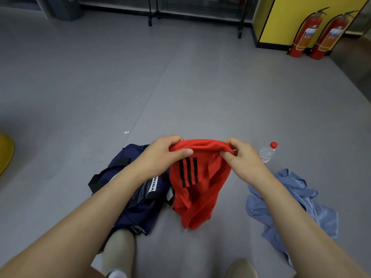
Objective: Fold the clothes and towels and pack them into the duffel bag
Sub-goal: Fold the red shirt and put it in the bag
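Observation:
A red garment [197, 189] with three black stripes hangs above the grey floor, held up by its top edge. My left hand [162, 155] grips the left end of that edge, thumb on the front. My right hand [242, 155] pinches the right end. A navy duffel bag [138, 209] with black straps and a white label lies on the floor under my left forearm, partly hidden by it. A crumpled light blue garment [301, 199] lies on the floor to the right, under my right forearm.
A clear plastic bottle [268, 152] with a red cap stands beyond my right hand. Two red fire extinguishers [319, 33] stand by a yellow wall at the far right. A yellow object [5, 153] sits at the left edge. My shoes [118, 251] show at the bottom.

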Demonstrator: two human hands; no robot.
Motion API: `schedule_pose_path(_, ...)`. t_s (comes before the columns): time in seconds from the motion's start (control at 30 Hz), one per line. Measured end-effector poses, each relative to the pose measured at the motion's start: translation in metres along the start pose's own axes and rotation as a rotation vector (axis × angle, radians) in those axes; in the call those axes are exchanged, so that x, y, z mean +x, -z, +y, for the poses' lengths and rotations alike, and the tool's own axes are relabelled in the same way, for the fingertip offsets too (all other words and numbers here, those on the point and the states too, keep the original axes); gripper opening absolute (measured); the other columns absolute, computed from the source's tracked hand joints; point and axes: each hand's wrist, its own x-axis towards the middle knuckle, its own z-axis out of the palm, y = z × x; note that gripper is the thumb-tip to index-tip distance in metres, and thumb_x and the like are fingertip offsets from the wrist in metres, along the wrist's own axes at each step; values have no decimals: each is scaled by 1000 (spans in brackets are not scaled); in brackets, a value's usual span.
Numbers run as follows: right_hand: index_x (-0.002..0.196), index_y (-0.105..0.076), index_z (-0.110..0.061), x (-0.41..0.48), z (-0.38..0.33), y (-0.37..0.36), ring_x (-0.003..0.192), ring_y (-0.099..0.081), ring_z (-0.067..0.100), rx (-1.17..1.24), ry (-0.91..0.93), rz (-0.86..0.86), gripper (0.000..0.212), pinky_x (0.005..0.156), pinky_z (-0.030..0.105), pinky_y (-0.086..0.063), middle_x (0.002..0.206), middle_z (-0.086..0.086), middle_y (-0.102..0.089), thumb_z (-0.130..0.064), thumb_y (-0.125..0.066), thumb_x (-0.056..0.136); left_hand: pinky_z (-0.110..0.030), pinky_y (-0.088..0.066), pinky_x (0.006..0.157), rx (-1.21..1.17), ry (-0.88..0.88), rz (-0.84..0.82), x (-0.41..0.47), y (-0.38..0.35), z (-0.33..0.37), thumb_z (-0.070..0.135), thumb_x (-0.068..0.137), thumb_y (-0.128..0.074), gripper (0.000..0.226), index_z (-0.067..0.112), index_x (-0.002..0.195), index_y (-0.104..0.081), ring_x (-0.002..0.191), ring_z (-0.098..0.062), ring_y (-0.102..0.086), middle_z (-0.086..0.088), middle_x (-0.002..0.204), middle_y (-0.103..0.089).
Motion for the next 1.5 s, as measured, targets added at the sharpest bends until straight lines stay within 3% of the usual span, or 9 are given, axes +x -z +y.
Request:
schedule_pose_path(0.2,103,-59,-41,-13,-32,-30,99,-62,6,29,178,-186,35,84,30,-47,99,-20,-67,-58,-65,73,-38,-44,63,-67,-37,36,0,-18,16,44,83,-72,26,20,79,-63,63,-10,-51,0,67,-57)
schedule_pose_path(0.33,73,-50,-44,-7,-32,-29,65,-49,6,-60,216,22,20,62,31,-36,67,-19,-57,-39,-60,89,-31,-50,69,-199,-20,-7,1,-13,17,28,87,-77,12,21,84,-67,69,-9,-62,7,74,-67)
schedule_pose_path(0.6,91,-68,-13,-1,-15,-9,78,-56,17,278,113,2,11,76,44,-49,88,15,-67,-24,-67,89,-43,-54,79,50,-49,102,-2,0,5,32,94,-61,7,29,88,-64,75,-11,-65,8,80,-69)
schedule_pose_path(0.73,100,-62,-21,-1,-7,-6,80,-59,11,125,50,-206,23,80,39,-50,91,-2,-67,-9,-69,82,-32,-45,68,81,-82,182,-2,-2,12,32,97,-61,9,28,89,-63,65,-8,-54,7,76,-66)
schedule_pose_path(0.87,122,-58,-39,-11,-25,-22,111,-58,-8,150,109,-344,45,91,12,-44,117,-21,-65,-44,-75,81,-24,-44,64,137,-110,144,-3,-13,17,26,90,-65,7,32,87,-67,65,-5,-58,10,76,-67)
schedule_pose_path(1.0,84,-65,-32,-11,-36,-25,80,-61,4,-146,252,-21,12,75,35,-47,78,-13,-67,-40,-63,93,-20,-42,61,33,-90,158,-2,-19,21,31,87,-72,6,31,83,-67,62,-3,-56,11,75,-66)
schedule_pose_path(1.13,91,-70,-25,-12,-35,-13,78,-65,14,151,257,58,13,72,33,-50,78,-5,-69,-21,-60,97,-36,-52,75,-32,11,-36,1,-13,4,43,82,-72,19,27,92,-67,73,-13,-63,11,79,-68)
schedule_pose_path(1.33,78,-57,-5,-10,-16,1,62,-45,13,284,141,-83,13,62,34,-40,65,3,-50,-12,-56,89,-34,-42,64,285,56,-119,-6,-19,-4,43,93,-63,24,21,84,-65,59,-8,-46,9,65,-54)
schedule_pose_path(1.5,87,-66,-31,-11,-8,-17,79,-65,24,210,28,-349,23,81,50,-52,83,-2,-72,-44,-60,68,-15,-36,60,139,-55,-83,-9,-26,14,30,94,-64,14,36,82,-68,63,0,-52,22,68,-60)
